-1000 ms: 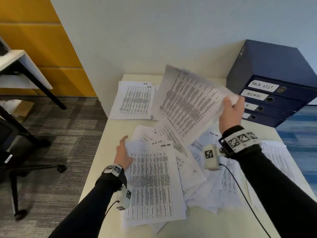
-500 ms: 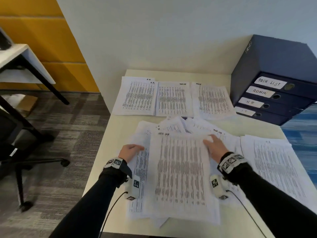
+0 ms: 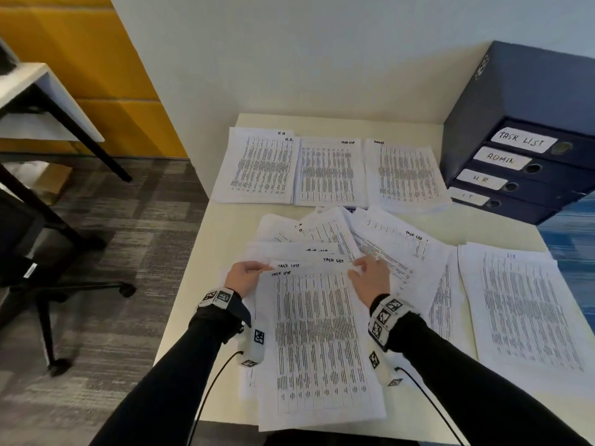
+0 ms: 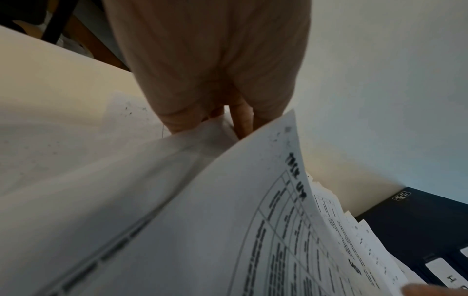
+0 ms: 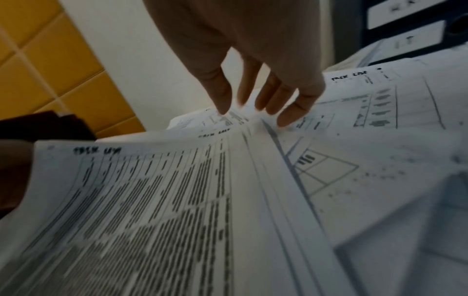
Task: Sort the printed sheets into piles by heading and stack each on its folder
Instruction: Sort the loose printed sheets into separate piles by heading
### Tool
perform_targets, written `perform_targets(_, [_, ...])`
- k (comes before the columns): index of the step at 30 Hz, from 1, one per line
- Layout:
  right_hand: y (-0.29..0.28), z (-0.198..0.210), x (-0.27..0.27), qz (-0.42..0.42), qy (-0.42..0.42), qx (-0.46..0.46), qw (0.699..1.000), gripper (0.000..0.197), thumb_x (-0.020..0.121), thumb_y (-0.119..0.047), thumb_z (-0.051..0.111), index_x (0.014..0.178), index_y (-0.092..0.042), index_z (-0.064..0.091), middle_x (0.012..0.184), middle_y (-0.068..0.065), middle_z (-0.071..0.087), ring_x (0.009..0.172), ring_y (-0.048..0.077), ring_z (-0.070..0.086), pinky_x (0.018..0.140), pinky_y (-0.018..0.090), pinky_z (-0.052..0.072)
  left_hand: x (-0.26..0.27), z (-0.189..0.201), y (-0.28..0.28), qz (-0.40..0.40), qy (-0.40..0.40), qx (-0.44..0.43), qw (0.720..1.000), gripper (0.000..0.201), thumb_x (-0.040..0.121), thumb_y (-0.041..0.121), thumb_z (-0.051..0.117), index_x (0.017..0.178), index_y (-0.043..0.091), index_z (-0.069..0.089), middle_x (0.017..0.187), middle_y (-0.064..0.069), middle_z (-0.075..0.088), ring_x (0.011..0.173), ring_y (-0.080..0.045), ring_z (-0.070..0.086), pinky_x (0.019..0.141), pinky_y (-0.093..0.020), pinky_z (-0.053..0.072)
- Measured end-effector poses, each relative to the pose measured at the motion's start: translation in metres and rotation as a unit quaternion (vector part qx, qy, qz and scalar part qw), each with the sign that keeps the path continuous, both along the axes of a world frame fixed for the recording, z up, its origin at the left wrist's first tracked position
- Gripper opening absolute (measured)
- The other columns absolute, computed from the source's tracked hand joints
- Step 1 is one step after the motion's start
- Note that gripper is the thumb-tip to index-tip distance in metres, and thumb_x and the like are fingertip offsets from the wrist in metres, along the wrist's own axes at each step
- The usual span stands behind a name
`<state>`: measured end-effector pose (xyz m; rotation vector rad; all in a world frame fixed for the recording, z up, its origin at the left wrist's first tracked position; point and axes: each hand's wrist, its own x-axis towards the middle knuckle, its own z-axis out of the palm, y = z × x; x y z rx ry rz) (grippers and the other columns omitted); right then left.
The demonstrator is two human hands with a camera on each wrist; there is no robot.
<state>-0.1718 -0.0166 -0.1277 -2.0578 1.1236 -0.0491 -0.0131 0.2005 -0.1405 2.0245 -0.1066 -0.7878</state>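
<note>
Left hand (image 3: pixel 243 278) pinches the top task-list sheet (image 3: pixel 318 346) at its corner; right hand (image 3: pixel 370 278), fingers apparently relaxed, touches the opposite corner.

My head camera looks down from above over my desk (image 3: pixel 199 272) toward the far wall. Each wrist camera sits low and close behind my fingers, facing forward; all three views share the top sheet (image 3: pixel 322 342) (image 4: pixel 228 230) (image 5: pixel 142 210).
</note>
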Motion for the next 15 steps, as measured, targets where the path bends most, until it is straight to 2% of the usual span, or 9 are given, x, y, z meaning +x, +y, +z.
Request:
perform_targets(4, [0.005, -0.011, -0.004, 0.003, 0.083, 0.031, 0.996, 0.037, 0.082, -0.04, 0.065, 0.108, -0.015, 0.054, 0.12, 0.011, 0.048, 0.112, 0.028, 0.047, 0.096, 0.038, 0.042, -0.003, 0.002, -0.001, 0.006, -0.008, 0.005, 1.0, 0.01, 0.08, 0.025, 0.075, 0.074, 0.021, 0.069, 0.091, -0.008, 0.068, 0.098, -0.026, 0.063, 0.095, -0.036, 0.047])
perform_targets(7, [0.011, -0.013, -0.003, -0.012, 0.135, 0.031, 0.99, 0.056, 0.078, -0.045, 0.067, 0.118, -0.011, 0.049, 0.126, 0.012, 0.04, 0.121, 0.029, 0.037, 0.095, 0.04, 0.037, -0.006, 0.0, -0.003, 0.001, -0.024, 0.013, 1.0, 0.011, 0.084, 0.024, 0.071, 0.082, 0.015, 0.066, 0.094, -0.009, 0.065, 0.101, -0.027, 0.061, 0.09, -0.031, 0.045])
perform_targets(10, [0.018, -0.015, 0.001, -0.019, 0.176, 0.026, 0.984, 0.072, 0.074, -0.048, 0.069, 0.127, -0.007, 0.044, 0.134, 0.014, 0.038, 0.128, 0.03, 0.032, 0.1, 0.044, 0.034, -0.01, -0.002, -0.004, -0.011, -0.071, 0.035, 0.997, 0.012, 0.091, 0.024, 0.062, 0.086, 0.014, 0.057, 0.108, -0.017, 0.063, 0.106, -0.031, 0.056, 0.09, -0.035, 0.042])
perform_targets(11, [0.02, -0.016, 0.001, -0.02, 0.178, 0.031, 0.983, 0.071, 0.074, -0.047, 0.07, 0.127, -0.007, 0.045, 0.134, 0.014, 0.039, 0.128, 0.03, 0.032, 0.101, 0.043, 0.034, -0.01, -0.004, -0.005, -0.014, -0.082, 0.039, 0.996, 0.013, 0.093, 0.024, 0.059, 0.088, 0.013, 0.053, 0.108, -0.018, 0.061, 0.105, -0.032, 0.055, 0.088, -0.036, 0.042])
perform_targets(13, [0.023, -0.021, 0.001, -0.016, 0.167, 0.038, 0.985, 0.056, 0.074, -0.041, 0.07, 0.117, -0.01, 0.052, 0.126, 0.012, 0.044, 0.124, 0.029, 0.037, 0.097, 0.04, 0.036, -0.011, -0.004, -0.005, -0.011, -0.088, 0.038, 0.995, 0.015, 0.095, 0.024, 0.053, 0.09, 0.012, 0.047, 0.098, -0.015, 0.058, 0.098, -0.033, 0.054, 0.081, -0.035, 0.04])
perform_targets(15, [0.025, -0.025, -0.002, -0.009, 0.133, 0.042, 0.99, 0.028, 0.076, -0.037, 0.069, 0.092, -0.017, 0.057, 0.108, 0.008, 0.054, 0.112, 0.027, 0.049, 0.088, 0.035, 0.041, -0.011, -0.002, -0.006, -0.005, -0.093, 0.039, 0.995, 0.014, 0.097, 0.024, 0.05, 0.094, 0.011, 0.044, 0.091, -0.016, 0.054, 0.095, -0.034, 0.054, 0.076, -0.033, 0.038])
